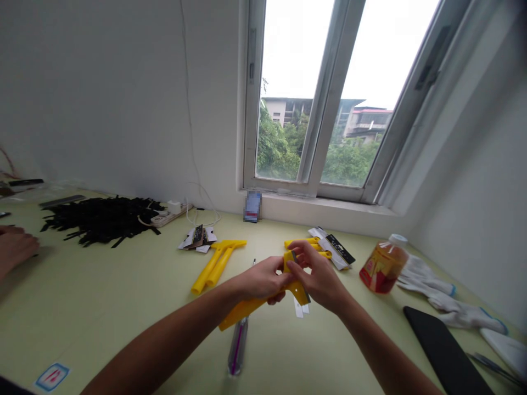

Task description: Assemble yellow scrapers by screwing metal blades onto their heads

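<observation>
My left hand (pixel 265 280) is wrapped round a yellow scraper (pixel 244 312), whose handle slants down to the left. A grey blade edge runs along the scraper's wide head. My right hand (pixel 315 271) pinches the upper end of that head with thumb and fingers. Beneath my hands lies a screwdriver (pixel 237 346) with a clear and purple handle. Small white strips (pixel 300 308) rest on the table just below the scraper head. Two yellow scraper handles (pixel 218 266) lie to the left, and more yellow scrapers (pixel 302 242) are partly hidden behind my right hand.
A black pile of strips (pixel 105 216) and a power strip (pixel 171 213) are at the left. Packaging cards (pixel 200 238) lie behind the handles. At right are a bottle (pixel 383 264), gloves (pixel 457 307) and a black phone-like slab (pixel 447 351). Another person's hand (pixel 16 249) shows far left.
</observation>
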`<state>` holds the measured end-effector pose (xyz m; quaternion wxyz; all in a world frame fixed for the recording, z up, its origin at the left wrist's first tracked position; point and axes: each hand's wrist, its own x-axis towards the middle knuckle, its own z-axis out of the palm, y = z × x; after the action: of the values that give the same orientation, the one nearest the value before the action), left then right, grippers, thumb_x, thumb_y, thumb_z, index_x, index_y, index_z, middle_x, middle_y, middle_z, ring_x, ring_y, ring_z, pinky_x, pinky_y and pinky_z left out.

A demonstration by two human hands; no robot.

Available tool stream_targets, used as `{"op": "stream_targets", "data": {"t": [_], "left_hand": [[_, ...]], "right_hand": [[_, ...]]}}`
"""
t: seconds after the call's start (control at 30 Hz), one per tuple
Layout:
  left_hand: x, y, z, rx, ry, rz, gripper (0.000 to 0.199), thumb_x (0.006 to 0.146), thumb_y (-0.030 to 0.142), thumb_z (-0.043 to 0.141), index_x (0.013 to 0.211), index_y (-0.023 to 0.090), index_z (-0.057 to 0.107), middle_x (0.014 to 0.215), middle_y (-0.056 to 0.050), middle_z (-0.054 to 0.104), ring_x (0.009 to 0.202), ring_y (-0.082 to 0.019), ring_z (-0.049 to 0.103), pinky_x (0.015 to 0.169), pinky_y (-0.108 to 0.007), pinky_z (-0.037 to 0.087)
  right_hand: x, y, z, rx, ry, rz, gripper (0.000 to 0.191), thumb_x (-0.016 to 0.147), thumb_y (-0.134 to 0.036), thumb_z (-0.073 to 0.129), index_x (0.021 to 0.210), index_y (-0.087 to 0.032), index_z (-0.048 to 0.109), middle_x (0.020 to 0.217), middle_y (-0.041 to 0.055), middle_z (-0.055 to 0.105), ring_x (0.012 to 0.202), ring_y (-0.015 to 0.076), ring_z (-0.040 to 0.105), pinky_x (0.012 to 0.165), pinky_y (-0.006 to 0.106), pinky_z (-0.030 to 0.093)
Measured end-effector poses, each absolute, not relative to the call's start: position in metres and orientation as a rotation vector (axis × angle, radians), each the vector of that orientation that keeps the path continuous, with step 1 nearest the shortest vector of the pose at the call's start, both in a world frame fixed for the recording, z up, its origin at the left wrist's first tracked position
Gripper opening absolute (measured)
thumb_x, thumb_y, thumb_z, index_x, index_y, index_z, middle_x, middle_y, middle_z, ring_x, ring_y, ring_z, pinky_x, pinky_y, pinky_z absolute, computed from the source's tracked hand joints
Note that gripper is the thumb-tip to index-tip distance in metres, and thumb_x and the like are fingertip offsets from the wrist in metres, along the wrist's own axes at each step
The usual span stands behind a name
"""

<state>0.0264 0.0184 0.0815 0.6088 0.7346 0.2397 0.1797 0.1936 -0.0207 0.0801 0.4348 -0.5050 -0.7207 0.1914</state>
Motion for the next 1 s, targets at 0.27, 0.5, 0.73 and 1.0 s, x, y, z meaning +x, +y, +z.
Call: {"op": "stream_targets", "data": {"t": [0.27, 0.5, 0.73, 1.0], "left_hand": [[0.021, 0.029, 0.086, 1.503, 0.554, 0.408, 0.037, 0.084, 0.047, 0.06, 0.101, 0.016, 0.048, 0.06, 0.005, 0.049, 0.044, -0.008, 0.049, 0.042, -0.02, 0.04], [0.017, 0.033, 0.085, 1.613, 0.561, 0.503, 0.034, 0.087, 0.044, 0.057, 0.101, 0.015, 0.047, 0.061, 0.005, 0.05, 0.042, -0.007, 0.047, 0.039, -0.019, 0.039], [0.014, 0.033, 0.088, 1.665, 0.622, 0.544, 0.046, 0.087, 0.038, 0.058, 0.123, 0.016, 0.04, 0.084, -0.002, 0.058, 0.053, -0.012, 0.061, 0.047, -0.024, 0.047], [0.01, 0.024, 0.1, 2.11, 0.842, 0.698, 0.059, 0.091, 0.034, 0.051, 0.145, 0.03, 0.027, 0.109, -0.009, 0.062, 0.075, -0.017, 0.067, 0.063, -0.03, 0.055]], "right_hand": [[0.202, -0.016, 0.08, -1.248, -1.65, 0.872, 0.04, 0.089, -0.041, 0.052, 0.122, -0.019, 0.045, 0.1, 0.0064, 0.063, 0.076, 0.0163, 0.065, 0.064, 0.031, 0.054], [0.205, -0.016, 0.086, -1.225, -1.751, 1.134, 0.042, 0.083, -0.051, 0.062, 0.104, -0.015, 0.064, 0.088, 0.0067, 0.068, 0.071, 0.0166, 0.067, 0.058, 0.026, 0.055], [0.207, -0.018, 0.085, -1.324, -1.7, 1.118, 0.038, 0.078, -0.05, 0.067, 0.069, -0.014, 0.059, 0.055, 0.0003, 0.062, 0.046, 0.0104, 0.059, 0.041, 0.018, 0.042], [0.21, -0.009, 0.08, -1.248, -1.393, 1.221, 0.032, 0.072, -0.042, 0.074, 0.066, -0.013, 0.06, 0.05, -0.0017, 0.059, 0.043, 0.0102, 0.058, 0.045, 0.021, 0.048]]}}
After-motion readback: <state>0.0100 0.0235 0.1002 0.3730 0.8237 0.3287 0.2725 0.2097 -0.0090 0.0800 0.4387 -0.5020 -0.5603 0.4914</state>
